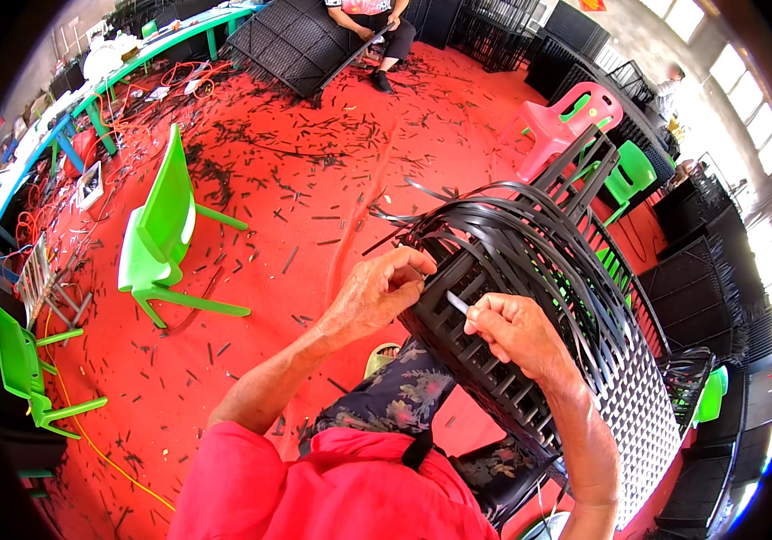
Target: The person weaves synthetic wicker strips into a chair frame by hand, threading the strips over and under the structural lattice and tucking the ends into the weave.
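Across my lap and to the right leans a black woven chair-like frame, with strips crossing in a lattice along its near side. A thick bundle of loose black plastic strips arches over it and trails down its far side. My left hand is at the frame's upper left corner, thumb and forefinger pinched; whatever is between them is hidden. In my right hand, closed just above the lattice, is a small pale flat-bladed tool, its tip pointing toward my left hand.
Black strip scraps litter the red floor. Left stand a green chair and a smaller one. A pink chair is beyond the frame. Another person handles a black panel. A blue-green table curves along the left.
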Available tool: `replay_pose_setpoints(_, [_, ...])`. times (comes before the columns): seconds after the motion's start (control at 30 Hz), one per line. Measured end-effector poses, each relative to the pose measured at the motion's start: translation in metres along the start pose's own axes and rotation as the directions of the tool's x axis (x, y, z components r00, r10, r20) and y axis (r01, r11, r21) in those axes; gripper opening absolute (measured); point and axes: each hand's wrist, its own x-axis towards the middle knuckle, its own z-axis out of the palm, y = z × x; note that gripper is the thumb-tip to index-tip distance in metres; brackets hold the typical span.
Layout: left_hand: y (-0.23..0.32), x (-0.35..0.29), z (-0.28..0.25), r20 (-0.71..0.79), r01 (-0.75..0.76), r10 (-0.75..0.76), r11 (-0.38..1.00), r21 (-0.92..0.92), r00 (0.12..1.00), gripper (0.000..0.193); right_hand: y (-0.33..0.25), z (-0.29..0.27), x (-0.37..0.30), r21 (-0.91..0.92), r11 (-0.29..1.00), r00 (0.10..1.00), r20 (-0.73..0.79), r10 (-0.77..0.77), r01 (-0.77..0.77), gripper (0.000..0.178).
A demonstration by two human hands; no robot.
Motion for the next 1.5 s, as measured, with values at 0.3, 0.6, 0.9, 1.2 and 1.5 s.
replay_pose_setpoints(0.3, [0.007, 0.000, 0.002, -0.023, 0.098, -0.097, 0.993, 0.070, 0.995, 0.024, 0.003, 0.000, 0.001, 0.021, 1.000, 1.000, 0.015, -0.008, 0.007, 0.024])
replay_pose_setpoints(0.6, [0.004, 0.001, 0.001, -0.008, 0.055, -0.054, 0.989, 0.134, 0.998, 0.027, 0.000, 0.000, -0.001, 0.018, 1.000, 1.000, 0.004, 0.018, -0.018, 0.023])
replay_pose_setpoints(0.9, [-0.007, 0.001, 0.002, -0.028, -0.012, 0.015, 0.995, 0.097, 0.999, 0.026, 0.001, 0.003, 0.002, 0.036, 0.999, 1.000, 0.009, -0.004, 0.003, 0.026])
replay_pose_setpoints(1.2, [-0.004, 0.011, 0.005, -0.097, -0.079, 0.078, 0.997, -0.016, 0.992, 0.020, -0.001, 0.002, 0.018, -0.449, 0.814, 0.911, -0.002, -0.413, 0.369, 0.034])
replay_pose_setpoints(1.5, [-0.014, 0.015, -0.006, -0.204, -0.010, -0.006, 0.997, -0.077, 0.979, 0.014, 0.016, 0.036, 0.020, -0.645, 0.706, 0.864, -0.140, -0.483, 0.290, 0.030])
